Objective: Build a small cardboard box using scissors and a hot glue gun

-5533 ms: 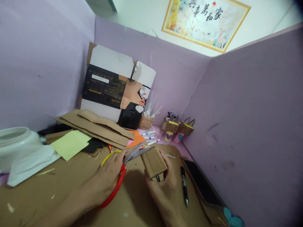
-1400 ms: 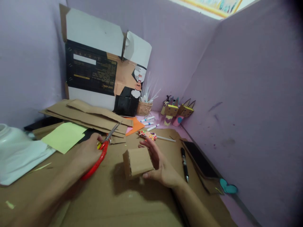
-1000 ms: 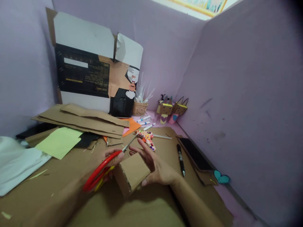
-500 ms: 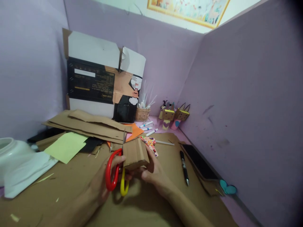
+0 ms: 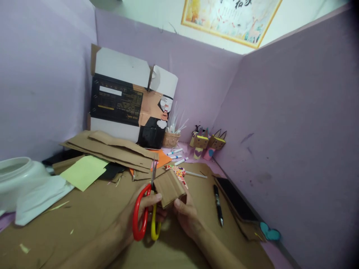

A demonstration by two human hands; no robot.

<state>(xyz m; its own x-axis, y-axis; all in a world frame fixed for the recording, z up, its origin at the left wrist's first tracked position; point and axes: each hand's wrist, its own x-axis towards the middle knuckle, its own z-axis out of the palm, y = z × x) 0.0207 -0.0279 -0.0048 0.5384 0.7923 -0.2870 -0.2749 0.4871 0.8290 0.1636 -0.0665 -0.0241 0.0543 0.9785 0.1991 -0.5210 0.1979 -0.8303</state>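
Observation:
A small folded piece of brown cardboard (image 5: pixel 169 188), shaped like a little box, is held between my two hands above the table. My right hand (image 5: pixel 187 215) grips its right side, thumb on the near edge. The scissors (image 5: pixel 142 213), with one red and one yellow handle loop, are in my left hand (image 5: pixel 137 209), blades pointing away from me. My left thumb also presses on the near left corner of the cardboard. Some fingers of both hands are hidden beneath it. Behind it lies a floral-patterned paper piece (image 5: pixel 177 172) by a white stick (image 5: pixel 196 175).
Cardboard strips (image 5: pixel 112 149) and a yellow-green paper (image 5: pixel 84 172) lie at the left, near a white jar (image 5: pixel 22 183). A pen (image 5: pixel 218 205) and a dark phone-like slab (image 5: pixel 235 198) are at the right. Markers (image 5: pixel 176 157), a straw basket (image 5: pixel 171 139) and cardboard figures (image 5: pixel 201 144) stand farther back.
The cardboard has tilted and turned in my hands, and my right thumb has moved up to its near edge. My camera view has shifted slightly, moving the surroundings in the picture.

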